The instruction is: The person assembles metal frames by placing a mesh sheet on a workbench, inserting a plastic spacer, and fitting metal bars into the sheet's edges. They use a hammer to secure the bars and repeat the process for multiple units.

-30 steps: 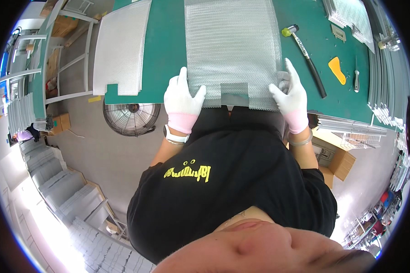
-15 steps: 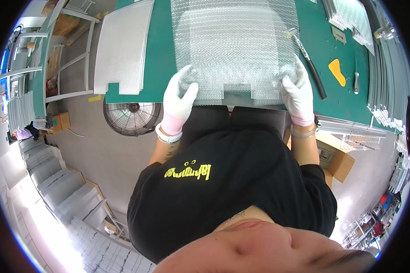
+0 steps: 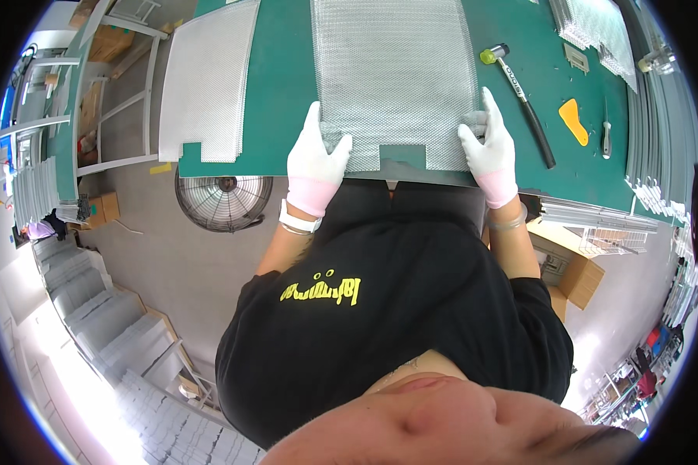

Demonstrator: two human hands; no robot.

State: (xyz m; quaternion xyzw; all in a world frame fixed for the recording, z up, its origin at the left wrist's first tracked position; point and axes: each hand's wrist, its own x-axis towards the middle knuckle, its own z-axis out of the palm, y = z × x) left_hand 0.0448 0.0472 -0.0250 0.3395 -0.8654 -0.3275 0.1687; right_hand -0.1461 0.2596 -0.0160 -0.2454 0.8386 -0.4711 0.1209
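A silver metal mesh sheet [image 3: 395, 85] with a rectangular notch in its near edge lies squarely in front of me on the green-topped table; whether others lie beneath it is hard to tell. My left hand [image 3: 316, 151], in a white glove with a pink cuff, holds its left edge near the front corner, thumb over the top. At the opposite edge my right hand [image 3: 488, 147], gloved alike, grips with curled fingers and thumb. A hammer [image 3: 525, 105] with a yellow-green and black head lies just right of the mesh.
More notched mesh sheets [image 3: 209, 85] are stacked at the left. A yellow scraper [image 3: 573, 122], a screwdriver [image 3: 606, 136] and a small metal plate [image 3: 575, 59] lie at the right, beside stacked frames [image 3: 663, 132]. A floor fan [image 3: 223, 203] stands below the table's left front.
The mesh sheet, raised and out of line before, now lies flat and square. Both hands have moved inward along its sides, and the hammer's head has come into clear sight.
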